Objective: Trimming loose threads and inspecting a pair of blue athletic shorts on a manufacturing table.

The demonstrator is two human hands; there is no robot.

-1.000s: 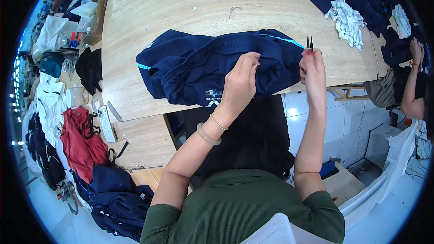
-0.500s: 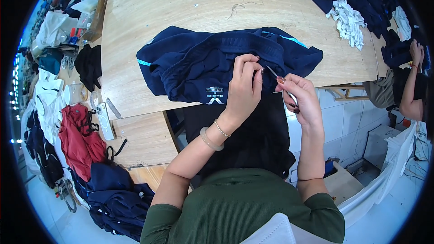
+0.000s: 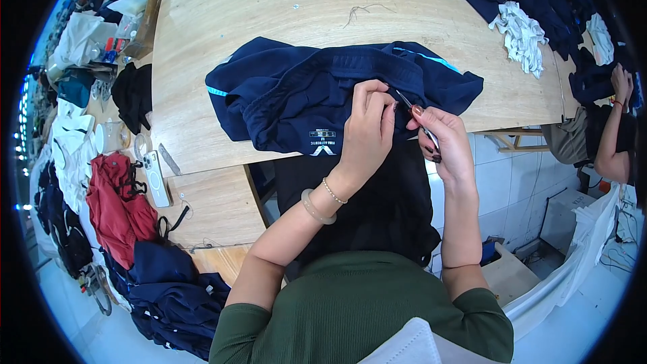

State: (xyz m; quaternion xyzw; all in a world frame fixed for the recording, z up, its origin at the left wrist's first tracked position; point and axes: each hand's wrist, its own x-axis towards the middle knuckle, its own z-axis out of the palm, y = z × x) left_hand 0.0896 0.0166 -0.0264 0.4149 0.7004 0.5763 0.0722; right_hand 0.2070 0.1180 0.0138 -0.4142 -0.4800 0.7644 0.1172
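Observation:
Navy shorts or trousers [image 3: 303,118] with light-blue stripes and a gathered elastic waistband lie bunched at the table's front edge. My left hand [image 3: 367,128] is closed in a pinch on the waistband, toward its right side. In my right hand [image 3: 450,138] is a small pair of metal scissors [image 3: 404,98], its blades pointing up and left. Their tips are close to my left fingertips, against the dark cloth. Whether the tips touch thread or fabric is too small to tell.
On the pale wooden table [image 3: 269,0] lie loose threads [image 3: 364,11]. White fabric scraps [image 3: 519,34] and dark garments are at the far right. Leftward are a phone [image 3: 156,182], a metal ruler [image 3: 169,160] and red cloth [image 3: 118,209]. Another person's arm [image 3: 612,128] is at right.
My right hand has turned slightly, and the scissors now point more steeply upward beside the left fingertips. My left hand keeps its pinch on the waistband. The whole view has shifted a little.

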